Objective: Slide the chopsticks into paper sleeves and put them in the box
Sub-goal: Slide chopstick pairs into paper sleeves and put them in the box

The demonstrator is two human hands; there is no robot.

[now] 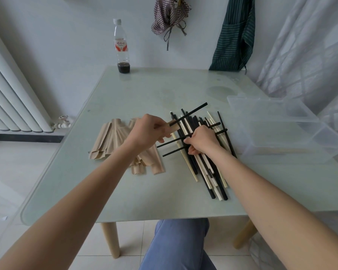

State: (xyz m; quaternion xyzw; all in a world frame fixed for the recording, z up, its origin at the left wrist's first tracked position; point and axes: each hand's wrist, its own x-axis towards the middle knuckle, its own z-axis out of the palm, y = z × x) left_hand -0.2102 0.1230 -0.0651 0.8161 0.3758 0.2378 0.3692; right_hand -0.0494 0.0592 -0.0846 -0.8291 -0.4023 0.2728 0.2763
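My left hand (147, 131) grips a brown paper sleeve (173, 126) with a black chopstick (193, 112) partly inside it, the stick pointing up and to the right. A heap of black and pale wooden chopsticks (207, 168) lies at the table's middle right. My right hand (201, 141) sits on that heap with its fingers curled round two black chopsticks (170, 147) that lie crosswise. A fan of flat brown paper sleeves (113, 139) is spread left of the heap. The clear plastic box (281, 131) stands at the right, one sleeved pair visible inside it.
A plastic bottle (122, 47) with dark liquid at its bottom stands at the table's far edge. Aprons hang on the back wall. A white radiator (12, 98) is at the left. The pale glass table (144, 94) has rounded corners.
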